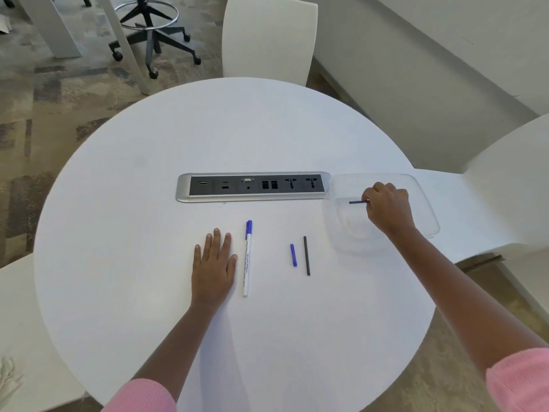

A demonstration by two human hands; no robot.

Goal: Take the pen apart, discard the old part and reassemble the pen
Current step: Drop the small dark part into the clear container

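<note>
Head view, the only one: right hand (pixel 387 208) reaches over a clear plastic tray (pixel 427 203) at the right rim of the round white tabletop (pixel 148 203), fingers pinched on a short dark rod, the old refill (pixel 358 201), which hangs just above the tray floor. Left hand (pixel 214 263) lies flat and released, palm down, just left of the pen barrel (pixel 247 260). This white barrel with its blue cap lies lengthwise toward the power strip (pixel 252 187). Right of it rest a small blue end piece (pixel 293 255) and, just beside that, a longer black refill (pixel 307 255), apart from each other.

Risk, as I judge it: a refill let go at a slant could bounce or roll over the low tray wall, and the tray itself sits close to the tabletop edge, so a nudge from the wrist might push it off. On the way back, a sweeping forearm could scatter the blue piece or the black refill, both light and round.

Open room is generous in front of the left hand and across the near half of the tabletop; the far side is bare too.
</note>
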